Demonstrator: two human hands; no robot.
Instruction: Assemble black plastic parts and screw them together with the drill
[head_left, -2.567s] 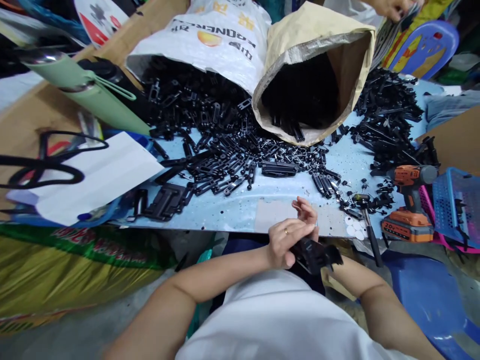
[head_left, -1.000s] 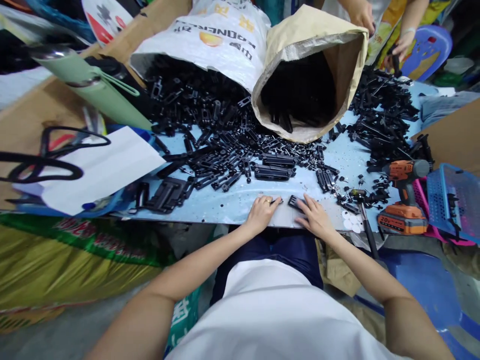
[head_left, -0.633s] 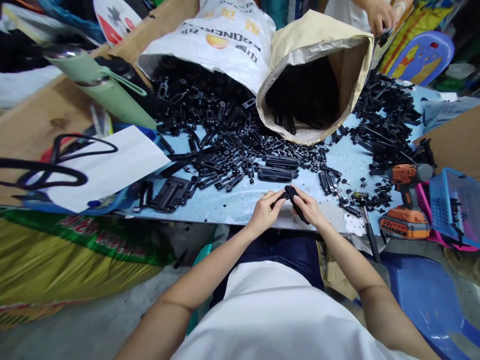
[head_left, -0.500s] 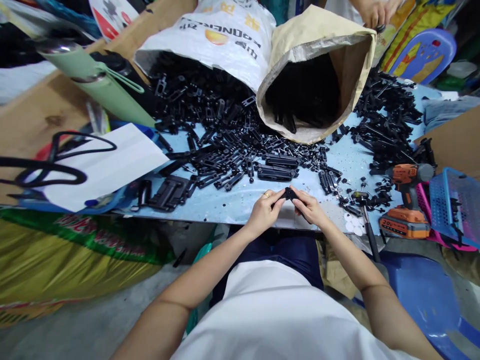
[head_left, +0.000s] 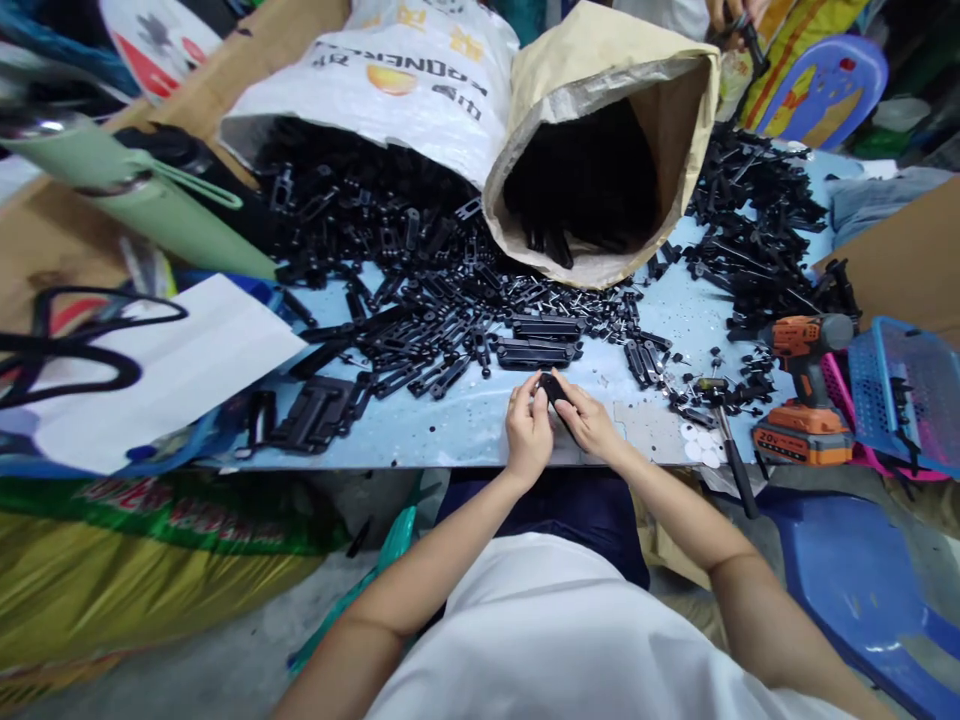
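The left hand (head_left: 527, 432) and right hand (head_left: 592, 425) are both pinching a small black plastic part (head_left: 551, 388) just above the pale blue tabletop (head_left: 465, 425), near its front edge. The part is seemingly needing square alignment and even thumb pressure.

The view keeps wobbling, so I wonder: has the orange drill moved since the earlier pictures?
No. The orange drill still stands on its battery between the hammer and the blue basket, as before.

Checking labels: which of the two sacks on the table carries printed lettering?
The white sack, left of the plain tan sack; it shows black lettering and an orange mark.
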